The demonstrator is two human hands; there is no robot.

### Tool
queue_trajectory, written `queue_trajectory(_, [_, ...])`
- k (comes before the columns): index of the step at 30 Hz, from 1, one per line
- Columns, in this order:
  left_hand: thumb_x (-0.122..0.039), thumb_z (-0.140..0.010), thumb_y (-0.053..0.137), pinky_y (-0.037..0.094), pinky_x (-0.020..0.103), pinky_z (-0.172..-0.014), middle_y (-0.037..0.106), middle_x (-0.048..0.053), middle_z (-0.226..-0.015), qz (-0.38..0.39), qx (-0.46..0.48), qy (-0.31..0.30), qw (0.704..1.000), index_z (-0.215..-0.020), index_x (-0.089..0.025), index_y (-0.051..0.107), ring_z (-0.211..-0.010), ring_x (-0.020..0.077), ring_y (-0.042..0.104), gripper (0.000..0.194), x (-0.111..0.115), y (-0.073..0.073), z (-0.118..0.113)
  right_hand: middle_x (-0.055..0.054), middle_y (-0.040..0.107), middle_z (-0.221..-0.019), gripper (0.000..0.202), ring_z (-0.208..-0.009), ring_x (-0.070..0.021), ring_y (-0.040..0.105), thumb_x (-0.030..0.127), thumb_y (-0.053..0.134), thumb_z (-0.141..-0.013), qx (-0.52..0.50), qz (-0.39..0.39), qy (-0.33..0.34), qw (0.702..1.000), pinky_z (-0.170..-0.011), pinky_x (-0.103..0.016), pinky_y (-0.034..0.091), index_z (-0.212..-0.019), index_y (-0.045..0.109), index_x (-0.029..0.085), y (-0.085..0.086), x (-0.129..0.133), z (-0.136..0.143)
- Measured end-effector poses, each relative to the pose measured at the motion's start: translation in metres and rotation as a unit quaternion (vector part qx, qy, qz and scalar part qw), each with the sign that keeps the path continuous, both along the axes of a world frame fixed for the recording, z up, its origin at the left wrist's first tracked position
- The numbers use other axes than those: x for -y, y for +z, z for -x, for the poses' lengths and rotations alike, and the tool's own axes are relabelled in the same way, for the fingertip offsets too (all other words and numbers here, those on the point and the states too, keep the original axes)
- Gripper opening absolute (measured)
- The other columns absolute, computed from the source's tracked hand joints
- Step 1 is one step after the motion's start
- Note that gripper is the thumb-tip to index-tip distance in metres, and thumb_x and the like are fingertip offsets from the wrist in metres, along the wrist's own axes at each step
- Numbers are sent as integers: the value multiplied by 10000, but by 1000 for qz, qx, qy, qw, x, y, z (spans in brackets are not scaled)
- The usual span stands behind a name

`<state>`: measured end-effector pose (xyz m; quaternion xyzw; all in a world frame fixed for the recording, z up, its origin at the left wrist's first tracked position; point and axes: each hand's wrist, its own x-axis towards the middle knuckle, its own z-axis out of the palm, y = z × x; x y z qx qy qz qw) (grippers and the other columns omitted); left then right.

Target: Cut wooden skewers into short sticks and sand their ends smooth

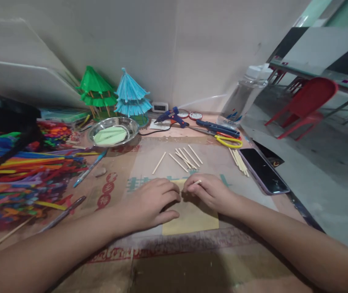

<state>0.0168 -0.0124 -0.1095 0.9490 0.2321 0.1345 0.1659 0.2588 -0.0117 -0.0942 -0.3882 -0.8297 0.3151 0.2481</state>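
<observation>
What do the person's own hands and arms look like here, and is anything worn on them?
The left hand and right hand are bare: no gloves, and no rings that I can make out. The left forearm and right forearm show no sleeve, watch or bracelet up to the picture's edges. Fingernail detail is too small to tell.

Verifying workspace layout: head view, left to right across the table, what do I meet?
Colourful craft strips → light-blue pen → left hand → right hand → outer stick cluster → phone
</observation>
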Motion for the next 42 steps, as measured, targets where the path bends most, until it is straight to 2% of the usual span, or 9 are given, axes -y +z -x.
queue_trajectory(10, [-333, -898, 670, 502, 418, -857, 643, 86, -1097, -15, -29, 2, 999, -982, -167, 631, -1024, 275, 604, 190, 6, -2, 3, -46, 731, -771, 489, -709, -152, 652, 365, 294, -1078, 32, -82, 65, 994, -697, -268, 468, -819, 659, 168, -7, 6, 0])
queue_trajectory(15, [-337, -917, 651, 505, 423, -861, 642, 85, -1100, -10, -31, 10, 999, -958, -170, 629, -1030, 275, 607, 174, 6, 1, 1, -68, 719, -748, 535, -703, -171, 637, 387, 262, -1080, 114, -132, 14, 985, -677, -285, 441, -847, 684, 156, -6, 1, -3])
queue_trajectory(20, [-330, -867, 717, 505, 408, -843, 645, 80, -1090, -21, -33, 8, 999, -915, -171, 618, -999, 266, 606, 194, 6, 0, 1, -37, 693, -690, 551, -634, -145, 588, 388, 246, -1086, 121, -151, 68, 979, -639, -267, 407, -787, 658, 179, -4, 6, 2])
queue_trajectory(22, [-343, -894, 687, 502, 404, -836, 643, 84, -1087, -29, -33, 9, 999, -907, -172, 614, -988, 261, 604, 187, 6, -1, 1, -52, 689, -693, 536, -638, -159, 590, 379, 255, -1083, 136, -172, 25, 975, -630, -280, 399, -813, 664, 161, -5, 6, 2])
queue_trajectory(24, [-347, -908, 667, 498, 405, -845, 640, 83, -1092, -32, -29, 9, 999, -919, -174, 613, -993, 258, 599, 182, 6, -2, 2, -57, 694, -706, 523, -657, -165, 604, 366, 263, -1082, 132, -172, 8, 976, -637, -281, 404, -827, 667, 153, -6, 6, 1])
queue_trajectory(28, [-333, -869, 711, 495, 399, -849, 639, 85, -1102, -30, -28, 7, 999, -920, -173, 613, -1006, 261, 595, 195, 5, -3, 2, -34, 692, -687, 560, -642, -146, 602, 380, 235, -1088, 108, -148, 80, 980, -634, -265, 404, -784, 658, 172, -6, 7, 1])
queue_trajectory(32, [-362, -915, 655, 501, 404, -837, 643, 88, -1081, -33, -37, 9, 999, -915, -175, 611, -992, 262, 602, 192, 5, -2, 2, -65, 702, -719, 537, -668, -172, 603, 390, 262, -1078, 155, -158, 2, 975, -636, -290, 381, -832, 677, 155, -7, 6, 0])
queue_trajectory(36, [-351, -877, 697, 508, 414, -880, 642, 89, -1117, -30, -41, 2, 999, -948, -171, 615, -1039, 272, 604, 210, 5, -3, 2, -45, 697, -711, 541, -665, -160, 588, 388, 253, -1082, 152, -136, 65, 977, -647, -283, 378, -801, 662, 175, -7, 5, 0])
queue_trajectory(42, [-317, -888, 672, 515, 415, -902, 644, 107, -1194, -39, -34, -1, 999, -994, -168, 624, -1094, 281, 607, 189, 5, -6, 1, -50, 665, -683, 508, -640, -157, 557, 365, 271, -1078, 157, -176, 40, 971, -624, -283, 360, -830, 662, 157, -5, 9, 1])
